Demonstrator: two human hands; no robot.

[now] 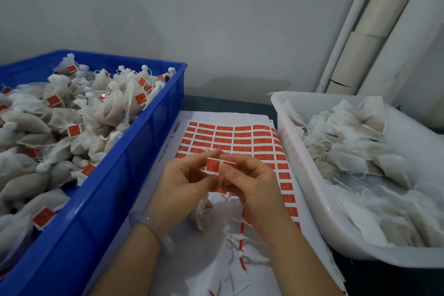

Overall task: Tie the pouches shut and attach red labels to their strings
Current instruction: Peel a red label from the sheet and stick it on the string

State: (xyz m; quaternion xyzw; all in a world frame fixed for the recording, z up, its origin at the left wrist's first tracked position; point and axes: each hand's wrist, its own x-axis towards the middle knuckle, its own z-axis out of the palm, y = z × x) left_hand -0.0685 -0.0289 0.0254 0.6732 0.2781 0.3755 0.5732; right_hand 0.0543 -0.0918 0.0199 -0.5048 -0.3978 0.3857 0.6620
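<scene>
Above the sticker sheet [230,137], my left hand [182,182] and my right hand [249,180] pinch one red label [213,164] between fingertips. A white pouch [204,214] hangs below my hands, its string running up behind my fingers. The sheet carries several rows of red labels on white backing. A blue crate [115,194] on the left holds several tied pouches with red labels. A white tub [319,175] on the right holds several pouches without labels.
Loose white strips and red label scraps [242,243] lie on the backing paper near my wrists. A grey wall rises behind the table. White pipes and a cardboard tube [360,38] lean at the right rear corner.
</scene>
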